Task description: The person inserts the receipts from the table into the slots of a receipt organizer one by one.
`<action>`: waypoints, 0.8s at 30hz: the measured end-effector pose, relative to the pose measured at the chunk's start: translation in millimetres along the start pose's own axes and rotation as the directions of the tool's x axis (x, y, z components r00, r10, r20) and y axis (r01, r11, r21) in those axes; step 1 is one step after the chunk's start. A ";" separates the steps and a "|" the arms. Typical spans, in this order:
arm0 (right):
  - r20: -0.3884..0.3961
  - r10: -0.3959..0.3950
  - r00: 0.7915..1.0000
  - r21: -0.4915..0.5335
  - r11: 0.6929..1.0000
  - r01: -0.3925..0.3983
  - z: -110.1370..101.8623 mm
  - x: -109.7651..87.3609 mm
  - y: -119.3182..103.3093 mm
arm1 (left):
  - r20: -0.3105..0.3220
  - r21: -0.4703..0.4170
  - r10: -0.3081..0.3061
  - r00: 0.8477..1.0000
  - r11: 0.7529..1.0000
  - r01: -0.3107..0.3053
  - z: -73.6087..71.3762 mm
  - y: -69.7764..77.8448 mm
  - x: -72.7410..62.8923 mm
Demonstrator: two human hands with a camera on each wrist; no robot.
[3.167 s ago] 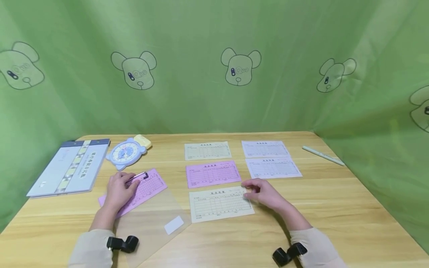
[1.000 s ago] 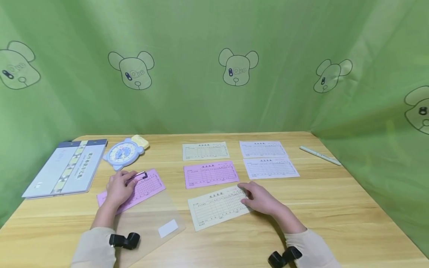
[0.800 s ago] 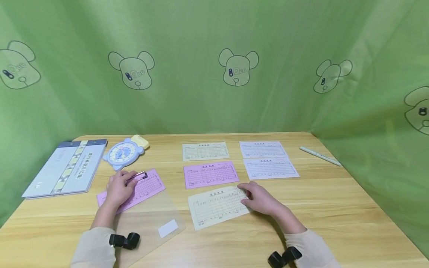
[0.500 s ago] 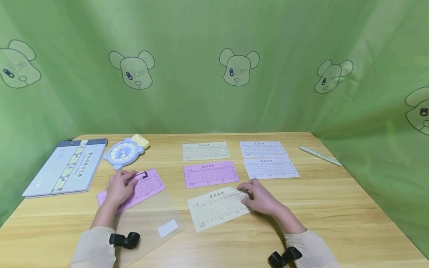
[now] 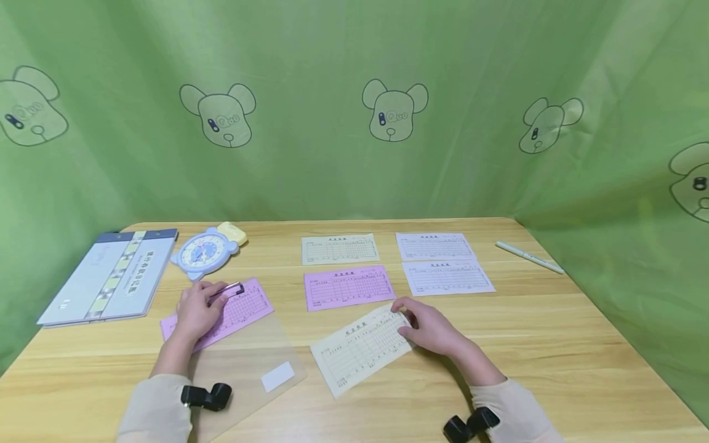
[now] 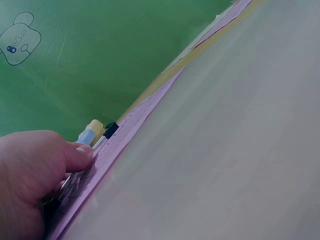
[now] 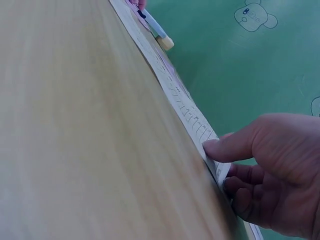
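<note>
Across the near middle of the table (image 5: 554, 351), the near slip (image 5: 360, 347) is lying aslant, its right end sitting in your right hand (image 5: 434, 329): your thumb is pressing on top, and your fingers are curling beneath. Its left edge is running just beside the folder (image 5: 244, 363), a thin strip of wood showing between, and its upper corner is nearly meeting the loose pink slip (image 5: 349, 288).

Over by the folder's top, your left hand (image 5: 199, 311) is gripping the clip (image 5: 239, 288), its black end jutting past your fingers, with the clipped pink sheet (image 5: 244, 314) lying under it. Both your forearms are slanting inward from the near side.

Wood is stretching from your right wrist to the table's right edge. Beyond, the far slip (image 5: 340, 249) and two white slips (image 5: 448, 278) are lying flat; the pen (image 5: 528, 257) is resting farther right, while the clock (image 5: 204, 253) and ledger (image 5: 111, 277) are occupying the left.
</note>
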State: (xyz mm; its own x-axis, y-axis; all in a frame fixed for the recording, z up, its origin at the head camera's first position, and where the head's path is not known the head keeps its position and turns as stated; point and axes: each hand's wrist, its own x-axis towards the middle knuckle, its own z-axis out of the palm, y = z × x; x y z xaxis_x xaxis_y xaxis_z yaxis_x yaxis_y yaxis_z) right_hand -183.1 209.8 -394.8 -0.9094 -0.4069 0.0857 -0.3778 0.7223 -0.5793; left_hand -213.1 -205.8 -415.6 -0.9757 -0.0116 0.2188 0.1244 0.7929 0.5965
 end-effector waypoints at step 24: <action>0.108 0.012 0.994 0.352 0.935 -0.050 -14.0 1.2 12.3 | -0.024 0.009 0.004 1.000 1.000 -0.003 2.6 -3.2 1.6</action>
State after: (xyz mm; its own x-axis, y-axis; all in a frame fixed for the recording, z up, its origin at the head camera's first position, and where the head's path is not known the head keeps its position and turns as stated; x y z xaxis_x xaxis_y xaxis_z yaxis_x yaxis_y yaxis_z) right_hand -191.3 226.0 -390.5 -0.8897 -0.4564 -0.0097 -0.2466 0.4983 -0.8312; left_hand -215.6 -206.7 -419.2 -0.9707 -0.0232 0.2394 0.1261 0.7984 0.5888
